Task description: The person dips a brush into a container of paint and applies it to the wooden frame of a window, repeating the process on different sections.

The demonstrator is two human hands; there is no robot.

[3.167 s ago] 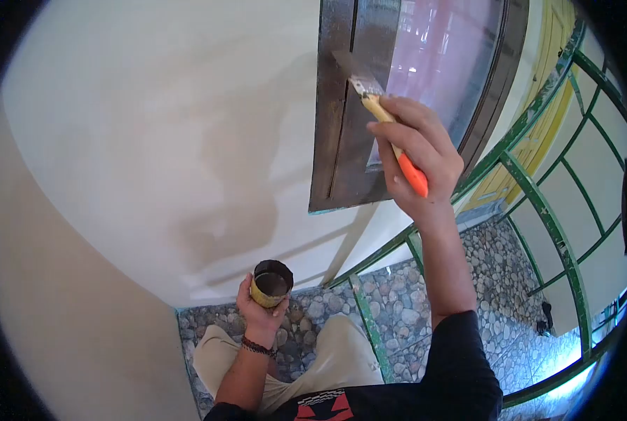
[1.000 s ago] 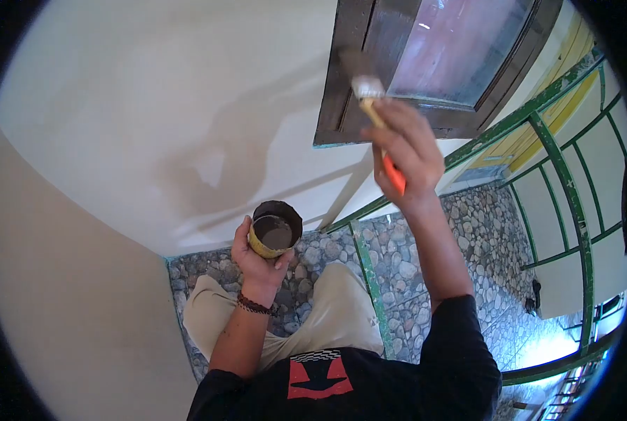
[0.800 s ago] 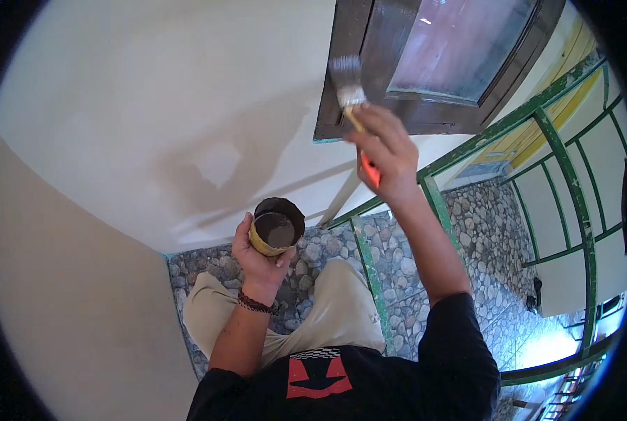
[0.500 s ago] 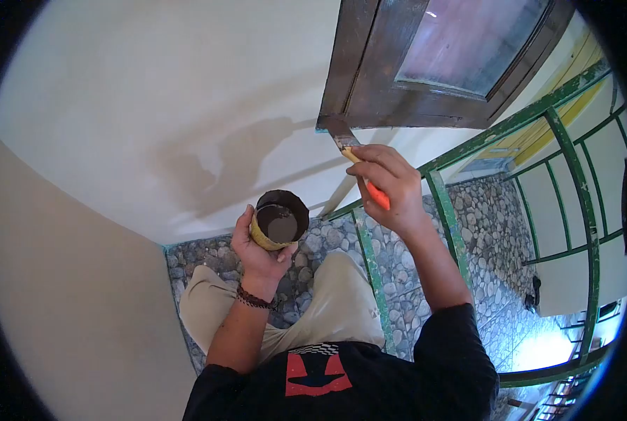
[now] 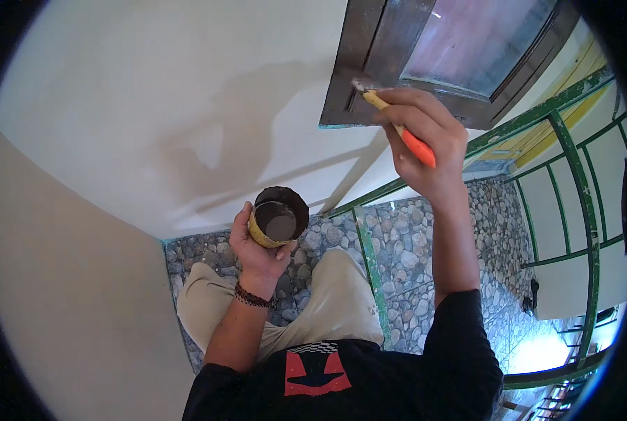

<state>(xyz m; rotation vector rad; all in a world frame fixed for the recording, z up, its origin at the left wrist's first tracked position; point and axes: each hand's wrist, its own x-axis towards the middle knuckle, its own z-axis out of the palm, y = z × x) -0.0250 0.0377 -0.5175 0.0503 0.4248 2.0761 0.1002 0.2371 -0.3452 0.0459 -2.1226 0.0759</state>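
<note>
My left hand (image 5: pixel 259 254) is wrapped round a yellowish cup (image 5: pixel 263 237) from below and the left side. Dark brown paint (image 5: pixel 278 222) lies inside it. Between the fingers of my right hand (image 5: pixel 429 140) is a paintbrush (image 5: pixel 419 147) with an orange and pale yellow handle. Its bristle end, slightly blurred, is over the lower part of a dark brown wooden window frame (image 5: pixel 391 42); contact with the wood cannot be made out. A glass pane (image 5: pixel 475 45) sits within the frame.
A green metal railing (image 5: pixel 573 168) with worn paint runs along the right. Below is a pebbled stone floor (image 5: pixel 405 245). A pale wall (image 5: pixel 152 84) rises ahead and a beige wall (image 5: pixel 75 259) stands at the left. A yellow surface (image 5: pixel 538 147) shows beyond the railing.
My right hand has moved up and to the right with the brush, from the frame's bottom corner to higher on the wood. My left hand and the cup have hardly moved.
</note>
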